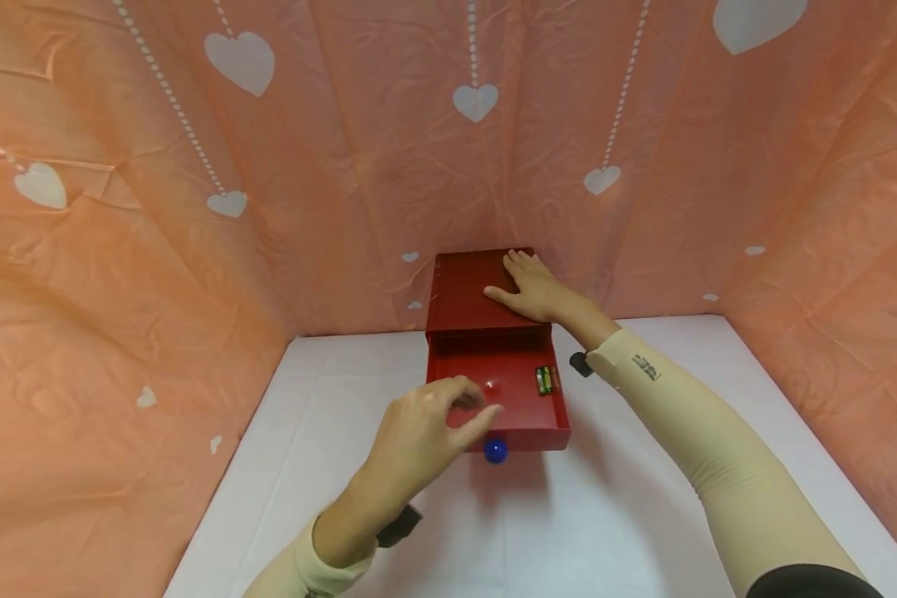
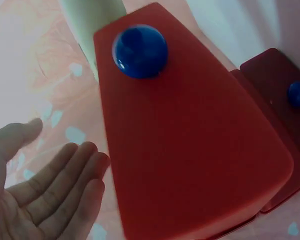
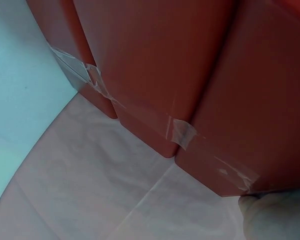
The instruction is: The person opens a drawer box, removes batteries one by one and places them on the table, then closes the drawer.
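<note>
A red drawer unit [image 1: 467, 295] stands against the back cloth, its top drawer [image 1: 519, 436] pulled out. Small green-and-yellow batteries [image 1: 544, 380] lie inside, along the drawer's right wall. My right hand [image 1: 534, 291] rests with spread fingers on the unit's top; in the right wrist view only a bit of the hand [image 3: 275, 215] shows, at a corner of the unit. Over the drawer's front left part hovers my left hand [image 1: 419, 428], loosely curved and holding nothing, close to the blue knob [image 1: 496, 451]. In the left wrist view its fingers [image 2: 65, 195] lie beside the drawer's front.
Below the pulled-out drawer, a closed drawer with its own blue knob [image 2: 297, 94] shows in the left wrist view. Clear tape [image 3: 184, 134] crosses the seams on the unit's side. A white table [image 1: 329, 399] lies beneath, and orange cloth with hearts [image 1: 359, 166] hangs around it.
</note>
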The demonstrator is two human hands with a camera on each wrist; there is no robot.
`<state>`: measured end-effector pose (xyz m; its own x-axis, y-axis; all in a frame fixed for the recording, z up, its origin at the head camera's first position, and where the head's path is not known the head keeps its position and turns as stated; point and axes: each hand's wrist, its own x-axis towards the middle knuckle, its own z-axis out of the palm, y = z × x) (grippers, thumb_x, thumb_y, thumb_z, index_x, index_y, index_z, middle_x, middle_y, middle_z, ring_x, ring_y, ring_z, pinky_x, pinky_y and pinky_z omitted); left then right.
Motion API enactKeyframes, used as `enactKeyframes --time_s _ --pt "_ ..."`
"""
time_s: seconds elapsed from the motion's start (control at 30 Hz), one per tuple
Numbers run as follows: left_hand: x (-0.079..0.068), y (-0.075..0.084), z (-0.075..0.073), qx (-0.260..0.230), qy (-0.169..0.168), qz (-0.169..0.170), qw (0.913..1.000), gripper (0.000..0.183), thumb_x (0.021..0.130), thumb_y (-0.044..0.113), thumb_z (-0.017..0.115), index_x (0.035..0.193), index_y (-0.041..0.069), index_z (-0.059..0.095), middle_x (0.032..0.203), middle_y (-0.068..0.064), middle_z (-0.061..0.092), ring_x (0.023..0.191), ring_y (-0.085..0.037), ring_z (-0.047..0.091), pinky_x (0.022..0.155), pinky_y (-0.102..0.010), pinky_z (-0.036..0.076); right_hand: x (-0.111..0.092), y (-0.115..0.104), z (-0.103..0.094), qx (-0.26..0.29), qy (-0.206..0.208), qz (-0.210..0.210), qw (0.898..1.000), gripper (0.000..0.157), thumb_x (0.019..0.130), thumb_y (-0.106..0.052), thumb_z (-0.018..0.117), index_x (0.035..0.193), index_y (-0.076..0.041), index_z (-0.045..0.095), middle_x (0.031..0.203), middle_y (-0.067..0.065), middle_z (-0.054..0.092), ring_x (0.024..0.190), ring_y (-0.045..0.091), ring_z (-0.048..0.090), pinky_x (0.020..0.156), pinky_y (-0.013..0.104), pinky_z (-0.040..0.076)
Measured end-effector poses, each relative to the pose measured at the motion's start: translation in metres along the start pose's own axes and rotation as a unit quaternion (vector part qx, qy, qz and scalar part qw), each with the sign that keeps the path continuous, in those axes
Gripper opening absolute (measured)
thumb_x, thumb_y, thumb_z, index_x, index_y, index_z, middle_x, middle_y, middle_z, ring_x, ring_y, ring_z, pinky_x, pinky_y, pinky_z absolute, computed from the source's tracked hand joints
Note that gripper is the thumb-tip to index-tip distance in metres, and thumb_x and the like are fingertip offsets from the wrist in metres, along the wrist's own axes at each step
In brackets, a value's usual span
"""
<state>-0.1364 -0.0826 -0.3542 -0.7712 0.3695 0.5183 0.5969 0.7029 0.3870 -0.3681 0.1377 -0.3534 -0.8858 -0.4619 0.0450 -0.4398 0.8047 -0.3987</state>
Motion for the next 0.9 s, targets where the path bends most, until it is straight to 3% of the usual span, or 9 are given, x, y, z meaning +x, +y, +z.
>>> enactKeyframes --time_s 0.23,0.43,0.67,0.9 --pt "0.022 -0.011 0.005 -0.027 -0.04 0.002 0.9988 0.028 0.095 0.035 0.085 0.113 0.015 0.076 0.108 0.004 0.08 0.1 -0.012 0.075 0.085 -0.036 0.062 0.001 0.001 0.001 -0.003 -0.001 -0.001 1.0 0.09 0.112 -0.056 0.046 0.167 0.008 0.014 0.177 0.027 0.006 0.165 0.04 0.0 0.133 0.048 -0.004" --pt "0.04 -0.022 0.015 -0.08 -0.096 0.005 0.9922 0.039 0.096 0.029 0.084 0.126 0.008 0.07 0.116 -0.006 0.077 0.106 -0.021 0.074 0.092 -0.039 0.062 0.001 0.001 0.001 -0.005 0.002 -0.002 1.0 0.09 0.111 -0.056 0.047 0.167 0.007 0.015 0.177 0.026 0.007 0.165 0.041 0.001 0.133 0.048 -0.004" --pt "0.054 -0.027 0.027 -0.044 -0.143 -0.026 0.9885 0.046 0.098 0.037 0.081 0.133 0.011 0.068 0.127 -0.004 0.072 0.116 -0.021 0.069 0.102 -0.04 0.058 0.0 0.0 0.0 -0.005 0.003 -0.002 1.0 0.091 0.111 -0.056 0.047 0.167 0.008 0.015 0.177 0.027 0.007 0.165 0.041 0.002 0.133 0.049 -0.003" --pt "0.062 -0.029 0.033 -0.025 -0.203 -0.039 0.9782 0.054 0.097 0.043 0.081 0.138 0.012 0.065 0.133 -0.005 0.069 0.124 -0.022 0.064 0.108 -0.043 0.055 0.002 0.003 0.001 -0.008 0.001 -0.003 1.0 0.091 0.111 -0.056 0.046 0.168 0.007 0.014 0.177 0.026 0.006 0.165 0.041 0.001 0.133 0.049 -0.004"
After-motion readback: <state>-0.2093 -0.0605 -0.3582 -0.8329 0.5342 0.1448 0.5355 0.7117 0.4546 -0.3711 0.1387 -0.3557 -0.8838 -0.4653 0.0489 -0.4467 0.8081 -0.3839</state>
